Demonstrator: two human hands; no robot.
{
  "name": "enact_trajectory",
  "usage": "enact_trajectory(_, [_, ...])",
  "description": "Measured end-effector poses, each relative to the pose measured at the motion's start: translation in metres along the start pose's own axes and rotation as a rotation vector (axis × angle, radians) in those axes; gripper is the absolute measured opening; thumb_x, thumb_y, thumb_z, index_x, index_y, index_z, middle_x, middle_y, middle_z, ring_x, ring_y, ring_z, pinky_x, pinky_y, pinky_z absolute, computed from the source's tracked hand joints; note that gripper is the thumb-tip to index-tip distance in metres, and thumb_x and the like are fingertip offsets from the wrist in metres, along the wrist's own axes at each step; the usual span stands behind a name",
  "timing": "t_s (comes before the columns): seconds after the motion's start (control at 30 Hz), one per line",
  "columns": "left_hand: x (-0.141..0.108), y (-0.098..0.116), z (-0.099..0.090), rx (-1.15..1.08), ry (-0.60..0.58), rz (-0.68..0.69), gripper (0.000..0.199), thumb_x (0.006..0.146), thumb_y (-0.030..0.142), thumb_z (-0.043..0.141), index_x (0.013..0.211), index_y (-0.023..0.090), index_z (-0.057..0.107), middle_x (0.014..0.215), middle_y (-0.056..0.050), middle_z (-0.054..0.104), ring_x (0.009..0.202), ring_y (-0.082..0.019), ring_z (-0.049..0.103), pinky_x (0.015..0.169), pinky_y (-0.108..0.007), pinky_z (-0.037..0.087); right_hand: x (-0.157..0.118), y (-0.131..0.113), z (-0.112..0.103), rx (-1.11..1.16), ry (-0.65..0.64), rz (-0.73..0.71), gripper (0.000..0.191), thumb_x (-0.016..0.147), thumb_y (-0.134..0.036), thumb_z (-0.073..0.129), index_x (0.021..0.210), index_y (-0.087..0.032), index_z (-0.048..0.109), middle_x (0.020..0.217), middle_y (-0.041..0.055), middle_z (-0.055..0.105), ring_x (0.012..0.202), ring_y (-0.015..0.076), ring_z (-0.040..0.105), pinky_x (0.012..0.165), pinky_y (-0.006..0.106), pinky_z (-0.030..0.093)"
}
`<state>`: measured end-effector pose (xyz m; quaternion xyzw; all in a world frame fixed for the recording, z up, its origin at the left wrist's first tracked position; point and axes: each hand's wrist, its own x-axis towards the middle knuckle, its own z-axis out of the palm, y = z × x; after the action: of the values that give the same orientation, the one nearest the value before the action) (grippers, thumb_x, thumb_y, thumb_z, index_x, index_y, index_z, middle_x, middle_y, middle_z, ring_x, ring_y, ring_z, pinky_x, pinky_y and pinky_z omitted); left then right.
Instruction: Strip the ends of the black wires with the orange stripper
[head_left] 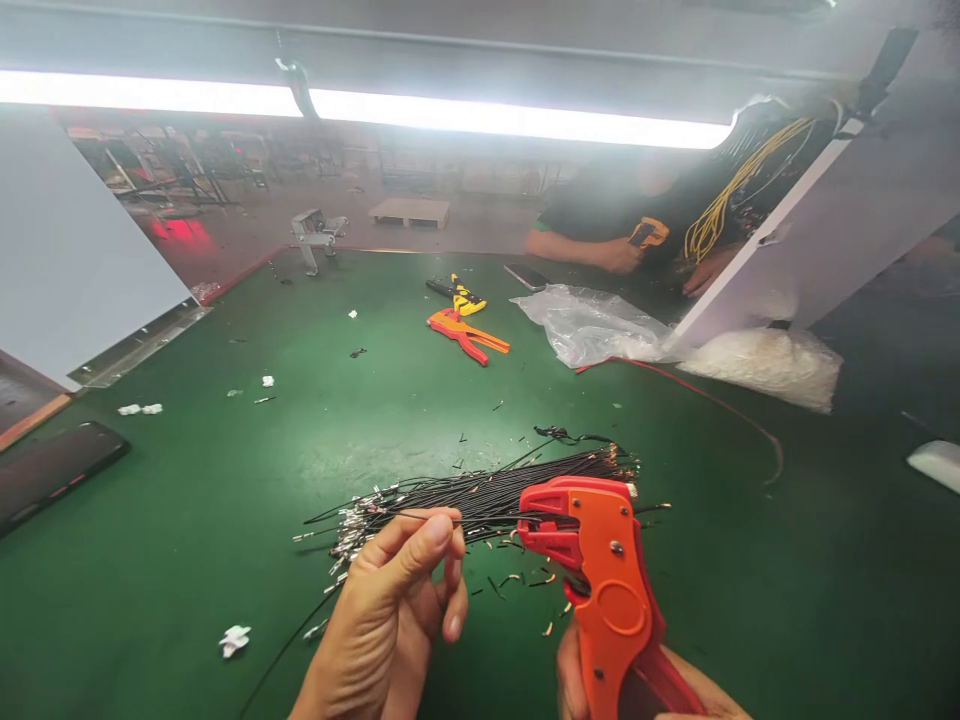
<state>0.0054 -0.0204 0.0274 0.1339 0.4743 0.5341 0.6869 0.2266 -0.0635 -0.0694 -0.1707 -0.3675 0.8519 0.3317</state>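
My left hand [401, 595] pinches a thin black wire [491, 519] between thumb and forefinger. The wire runs right into the jaws of a red and orange wire stripper [616, 575], and its other part trails down to the lower left. My right hand [574, 670] is wrapped round the stripper's handles, partly hidden behind them. Behind both hands lies a bundle of black wires [480, 487], with metal terminals at its left end and bare copper ends at the right. Small cut bits of wire insulation are scattered around it.
Two more hand tools [469, 335] lie mid-table, near a phone [526, 277] and clear plastic bags [592, 325]. A black case [56, 475] is at the left edge. Across the table, a person's hand [622, 255] holds a yellow tool. White panels stand at both sides.
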Motion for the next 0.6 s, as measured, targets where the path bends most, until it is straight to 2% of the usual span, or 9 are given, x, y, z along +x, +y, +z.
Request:
enact_trajectory(0.17, [0.004,-0.004,-0.002,-0.03,-0.017,-0.003,0.039,0.052,0.039,0.097,0.073,0.016,0.073,0.065,0.003,0.059,0.053,-0.007,0.047,0.039,-0.016,0.038,-0.002,0.017,-0.013,-0.067,-0.017,-0.091,0.039,0.081,-0.048,0.074,0.097,-0.014,0.065,0.07,-0.002,0.051,0.056,0.0098,0.044,0.061,0.022,0.039])
enact_trajectory(0.23, [0.005,-0.004,-0.002,-0.029,-0.023,-0.012,0.04,0.052,0.04,0.097,0.074,0.016,0.074,0.063,0.003,0.059,0.051,-0.007,0.047,0.038,-0.016,0.037,-0.001,0.027,-0.019,-0.106,0.004,-0.111,0.044,0.077,-0.053,0.077,0.095,-0.015,0.065,0.073,-0.0015,0.052,0.06,0.0103,0.046,0.064,0.023,0.041])
enact_trajectory(0.33, [0.006,-0.003,-0.002,-0.03,-0.034,-0.02,0.04,0.051,0.039,0.098,0.074,0.016,0.073,0.062,0.004,0.059,0.05,-0.007,0.049,0.038,-0.016,0.038,0.003,0.041,-0.026,-0.156,0.074,0.005,0.068,0.063,-0.073,0.078,0.096,-0.016,0.062,0.081,0.0013,0.056,0.071,0.0148,0.054,0.069,0.028,0.043])
enact_trajectory(0.4, [0.007,-0.002,-0.003,-0.033,-0.044,-0.021,0.04,0.051,0.038,0.098,0.072,0.015,0.073,0.062,0.004,0.06,0.049,-0.006,0.049,0.038,-0.016,0.038,0.004,0.046,-0.029,-0.18,0.099,0.091,0.078,0.063,-0.086,0.067,0.098,-0.016,0.062,0.085,0.004,0.058,0.074,0.0178,0.057,0.071,0.032,0.044])
enact_trajectory(0.47, [0.008,-0.003,-0.004,-0.03,-0.053,-0.025,0.039,0.051,0.038,0.098,0.07,0.015,0.072,0.061,0.004,0.06,0.048,-0.006,0.049,0.038,-0.016,0.037,0.003,0.046,-0.029,-0.187,0.103,0.105,0.082,0.065,-0.09,0.06,0.101,-0.016,0.061,0.087,0.0055,0.059,0.076,0.0192,0.059,0.071,0.034,0.045])
enact_trajectory(0.6, [0.009,-0.006,-0.004,0.002,-0.057,-0.018,0.041,0.05,0.041,0.097,0.065,0.015,0.069,0.059,0.003,0.059,0.048,-0.007,0.048,0.036,-0.016,0.038,0.003,0.039,-0.027,-0.207,0.102,0.13,0.093,0.053,-0.088,0.071,0.11,-0.016,0.061,0.094,0.0074,0.062,0.082,0.0213,0.061,0.077,0.036,0.046])
